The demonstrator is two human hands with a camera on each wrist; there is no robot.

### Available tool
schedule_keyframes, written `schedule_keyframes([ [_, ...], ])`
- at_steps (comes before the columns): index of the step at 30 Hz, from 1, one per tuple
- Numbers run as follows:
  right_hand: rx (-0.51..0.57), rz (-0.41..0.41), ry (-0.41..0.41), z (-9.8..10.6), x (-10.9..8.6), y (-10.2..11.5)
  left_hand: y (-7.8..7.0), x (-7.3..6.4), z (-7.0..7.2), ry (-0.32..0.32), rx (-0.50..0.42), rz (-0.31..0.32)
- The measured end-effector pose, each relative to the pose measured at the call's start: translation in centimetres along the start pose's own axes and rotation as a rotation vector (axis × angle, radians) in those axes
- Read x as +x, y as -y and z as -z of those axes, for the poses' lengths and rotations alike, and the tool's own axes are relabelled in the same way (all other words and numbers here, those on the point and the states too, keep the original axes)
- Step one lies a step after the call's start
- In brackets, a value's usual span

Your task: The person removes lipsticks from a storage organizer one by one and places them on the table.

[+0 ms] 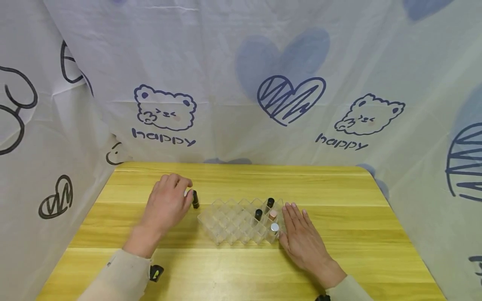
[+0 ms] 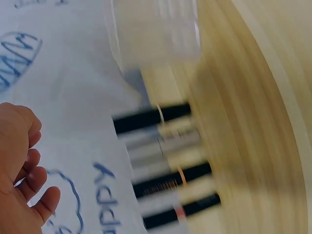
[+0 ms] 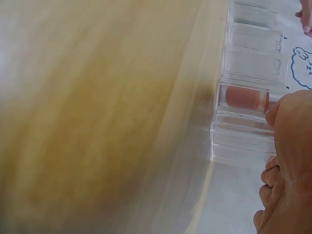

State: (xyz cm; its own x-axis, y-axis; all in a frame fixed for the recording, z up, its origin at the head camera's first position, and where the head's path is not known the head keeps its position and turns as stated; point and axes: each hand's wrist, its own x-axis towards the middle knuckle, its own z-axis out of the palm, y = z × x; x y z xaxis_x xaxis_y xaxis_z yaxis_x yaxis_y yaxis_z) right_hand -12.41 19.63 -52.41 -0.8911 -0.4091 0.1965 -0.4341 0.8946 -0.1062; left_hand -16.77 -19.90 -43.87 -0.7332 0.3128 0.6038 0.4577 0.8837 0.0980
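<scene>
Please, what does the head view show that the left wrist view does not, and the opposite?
Only the head view: the right hand and four capped tubes inside the clear holder.
Only the left wrist view: the lettering on a black tube, and the whole row of four tubes outside the holder.
Both: left hand, holder, table, printed cloth.

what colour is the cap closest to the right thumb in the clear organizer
The cap is a pale silvery grey, seen best in the head view.
</scene>
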Motion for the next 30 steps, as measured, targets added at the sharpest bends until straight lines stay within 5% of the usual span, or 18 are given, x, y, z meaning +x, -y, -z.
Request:
schedule_keyframes([
  [14, 0.008, -0.001, -0.006, 0.0, -0.1, -0.1, -8.1, 2.3, -2.9, 0.167, -0.012, -0.142],
  [23, -0.004, 0.001, -0.015, 0.0, -0.1, -0.2, -11.3, 3.1, -4.5, 0.224, 0.015, -0.22],
  [30, 0.002, -0.002, -0.004, 0.1, 0.0, -0.1, -13.0, 3.3, -6.3, 0.327, 0.102, -0.248],
])
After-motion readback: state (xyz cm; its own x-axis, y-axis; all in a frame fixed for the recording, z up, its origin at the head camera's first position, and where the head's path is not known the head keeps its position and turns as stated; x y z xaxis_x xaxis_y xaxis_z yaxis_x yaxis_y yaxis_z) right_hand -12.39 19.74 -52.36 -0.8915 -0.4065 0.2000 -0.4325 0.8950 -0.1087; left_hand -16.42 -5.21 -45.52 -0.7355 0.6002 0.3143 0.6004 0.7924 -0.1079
